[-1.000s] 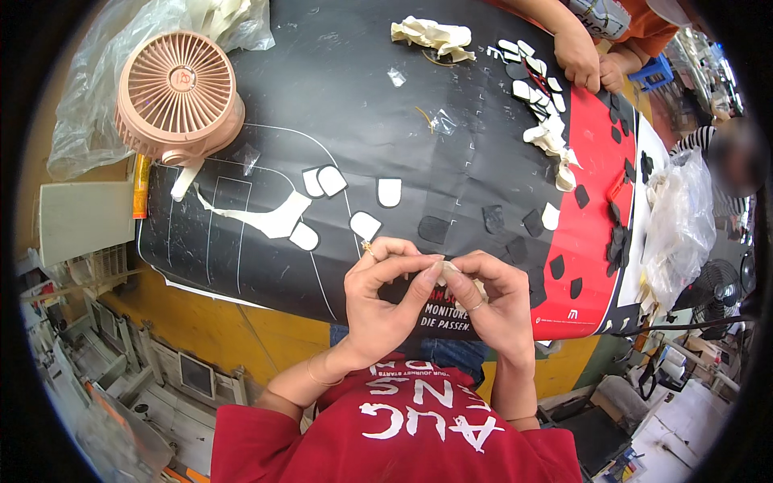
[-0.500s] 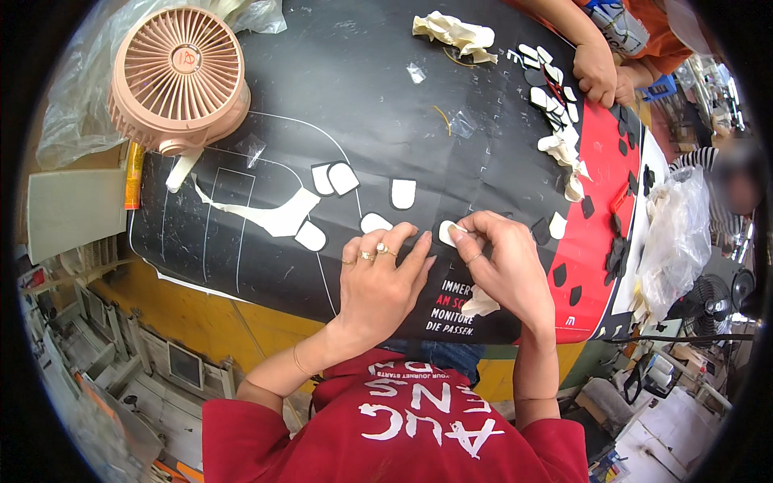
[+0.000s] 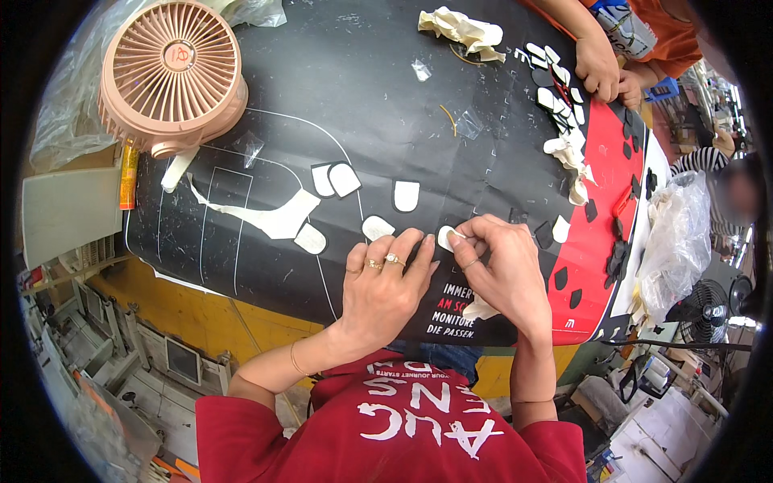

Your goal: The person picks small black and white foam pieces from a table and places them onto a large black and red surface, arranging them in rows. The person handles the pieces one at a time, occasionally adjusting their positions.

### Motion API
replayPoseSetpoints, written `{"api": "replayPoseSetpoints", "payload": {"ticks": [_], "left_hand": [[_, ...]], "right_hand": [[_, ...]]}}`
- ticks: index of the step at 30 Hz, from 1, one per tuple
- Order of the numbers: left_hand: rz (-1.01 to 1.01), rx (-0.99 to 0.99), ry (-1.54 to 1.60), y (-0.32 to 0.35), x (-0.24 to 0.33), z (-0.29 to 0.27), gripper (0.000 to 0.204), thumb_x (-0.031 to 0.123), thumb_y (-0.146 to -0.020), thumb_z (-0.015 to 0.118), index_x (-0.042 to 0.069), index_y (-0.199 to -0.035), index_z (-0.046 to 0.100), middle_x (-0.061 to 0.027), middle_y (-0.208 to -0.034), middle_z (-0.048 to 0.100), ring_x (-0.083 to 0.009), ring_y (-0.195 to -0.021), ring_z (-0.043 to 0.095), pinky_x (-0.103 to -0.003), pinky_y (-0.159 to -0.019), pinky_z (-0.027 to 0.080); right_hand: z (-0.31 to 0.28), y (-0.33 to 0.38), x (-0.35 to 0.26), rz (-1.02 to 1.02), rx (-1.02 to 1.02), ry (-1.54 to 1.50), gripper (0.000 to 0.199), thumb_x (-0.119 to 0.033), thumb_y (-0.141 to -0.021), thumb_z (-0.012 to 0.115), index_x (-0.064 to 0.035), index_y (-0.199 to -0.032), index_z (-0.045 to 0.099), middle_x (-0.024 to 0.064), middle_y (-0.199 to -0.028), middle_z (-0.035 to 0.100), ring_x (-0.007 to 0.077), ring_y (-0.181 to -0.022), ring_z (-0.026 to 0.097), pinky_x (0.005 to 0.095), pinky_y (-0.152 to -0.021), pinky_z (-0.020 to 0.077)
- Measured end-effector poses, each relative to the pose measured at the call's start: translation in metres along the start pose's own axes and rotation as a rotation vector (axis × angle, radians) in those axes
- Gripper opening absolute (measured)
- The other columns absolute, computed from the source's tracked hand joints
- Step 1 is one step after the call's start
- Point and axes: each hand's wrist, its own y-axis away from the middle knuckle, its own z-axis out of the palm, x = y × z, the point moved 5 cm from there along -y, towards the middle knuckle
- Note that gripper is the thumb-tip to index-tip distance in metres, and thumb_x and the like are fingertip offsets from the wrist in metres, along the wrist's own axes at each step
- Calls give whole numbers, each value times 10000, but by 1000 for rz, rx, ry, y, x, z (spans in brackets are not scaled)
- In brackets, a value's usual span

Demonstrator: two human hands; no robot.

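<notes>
On the black mat, my right hand [image 3: 506, 266] pinches a small white round-ended patch [image 3: 448, 237] between thumb and fingers. My left hand [image 3: 385, 278] rests just left of it, palm down, thumb apart from the bent fingers; nothing shows in its grasp, though the space under the fingers is hidden. Beyond the left fingers lies a white patch with a dark border [image 3: 377, 227], and farther off a similar patch [image 3: 407, 196]. An overlapping pair of patches [image 3: 344, 180] lies to the left, above another white patch [image 3: 311, 239]. A cream scrap [image 3: 481, 309] sits partly under my right wrist.
A pink fan [image 3: 173, 76] stands at the far left, near a torn white strip [image 3: 278, 217]. At far right another person's hand [image 3: 597, 71] is beside a pile of white and black pieces [image 3: 555, 101]. Black pieces [image 3: 617, 258] and a clear plastic bag [image 3: 675, 233] line the right edge.
My left fingers have drawn together slightly and bent more. My right hand keeps its pinch on the white patch, with only a small shift. The view has moved a little.
</notes>
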Motion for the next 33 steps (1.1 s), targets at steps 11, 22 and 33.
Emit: {"api": "replayPoseSetpoints", "payload": {"ticks": [11, 22, 33], "left_hand": [[0, -35, 12, -1, 0, 1, 452, 181, -794, 772, 159, -1237, 685, -41, -1213, 565, -223, -1011, 542, -395, -898, 353], [51, -95, -96, -4, 1, 2, 444, 228, -801, 761, 158, -1233, 684, -47, -1250, 568, -218, -1035, 534, -380, -920, 335], [80, -92, -129, -5, 2, 3, 430, 228, -806, 757, 152, -1225, 689, -42, -1246, 571, -212, -1052, 532, -380, -922, 327]], "right_hand": [[3, 1, -1, -2, 39, 50, 170, -211, -883, 668, -53, -830, 705, 61, -693, 635, 262, -672, 608, 375, -725, 365], [0, 14, 0, 62, 145, 47, 189, -200, -878, 730, -35, -795, 687, 37, -650, 626, 183, -568, 580, 339, -714, 368], [3, 12, 7, 67, 194, 8, 202, -171, -876, 729, -10, -769, 667, 59, -599, 606, 195, -499, 555, 341, -614, 400]]}}
